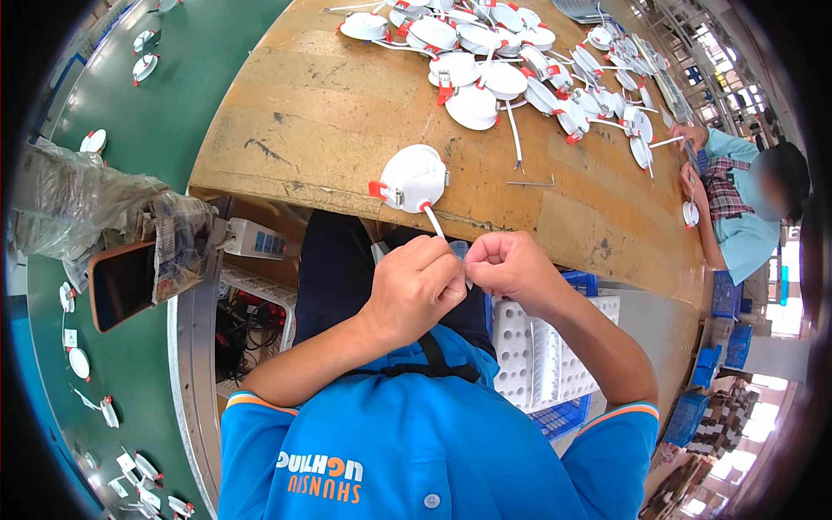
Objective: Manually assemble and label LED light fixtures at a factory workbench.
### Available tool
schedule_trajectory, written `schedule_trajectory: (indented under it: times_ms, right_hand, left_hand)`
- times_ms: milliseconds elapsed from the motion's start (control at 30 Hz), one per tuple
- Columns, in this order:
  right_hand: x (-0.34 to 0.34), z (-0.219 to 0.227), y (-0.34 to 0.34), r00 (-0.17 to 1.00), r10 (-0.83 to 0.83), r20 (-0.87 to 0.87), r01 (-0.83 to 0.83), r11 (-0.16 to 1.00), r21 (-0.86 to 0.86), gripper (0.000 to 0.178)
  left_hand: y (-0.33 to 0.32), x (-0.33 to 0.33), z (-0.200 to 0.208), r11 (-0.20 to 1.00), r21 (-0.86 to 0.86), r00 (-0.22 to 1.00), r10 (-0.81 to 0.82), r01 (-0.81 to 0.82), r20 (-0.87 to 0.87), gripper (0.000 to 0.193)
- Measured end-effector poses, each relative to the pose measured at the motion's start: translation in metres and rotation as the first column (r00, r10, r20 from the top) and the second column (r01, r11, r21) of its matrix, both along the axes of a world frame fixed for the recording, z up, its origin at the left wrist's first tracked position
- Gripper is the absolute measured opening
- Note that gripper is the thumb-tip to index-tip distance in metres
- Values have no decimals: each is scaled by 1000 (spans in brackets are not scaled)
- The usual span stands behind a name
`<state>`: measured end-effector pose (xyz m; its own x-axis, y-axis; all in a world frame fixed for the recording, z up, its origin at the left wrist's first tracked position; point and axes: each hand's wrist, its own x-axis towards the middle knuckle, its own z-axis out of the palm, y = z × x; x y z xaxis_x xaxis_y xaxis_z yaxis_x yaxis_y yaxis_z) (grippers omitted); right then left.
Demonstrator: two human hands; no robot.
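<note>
A round white downlight (414,178) with red-tipped spring clips lies near the table's front edge. From it a white cable (434,223) runs over the edge toward my hands. My left hand (418,286) is closed around this cable, just off the table. Right beside it, my right hand (513,270) pinches thumb against forefinger where the cable's end seems to be. A small pale piece shows between the two hands, but the fingers hide most of it.
Many downlights (472,106) are heaped at the table's far side. An L-shaped metal key (530,183) lies on the wooden table (303,130). A phone (124,284) hangs at left beside a green conveyor belt (186,78) carrying more lights. A co-worker (732,195) handles lights at right.
</note>
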<state>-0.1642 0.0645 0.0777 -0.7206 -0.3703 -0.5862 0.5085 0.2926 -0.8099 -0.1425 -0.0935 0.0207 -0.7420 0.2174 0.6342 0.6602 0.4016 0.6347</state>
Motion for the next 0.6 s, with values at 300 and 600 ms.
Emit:
schedule_trajectory:
  times_ms: [300,600]
  right_hand:
    - [1,-12,-9,987,-98,-126,82,988,-132,1]
    - [-8,-7,-4,994,-111,18,112,987,-112,12]
  left_hand:
    - [-3,-6,0,971,237,971,-50,-6,232,13]
    - [-11,-22,-9,937,344,938,-164,52,306,9]
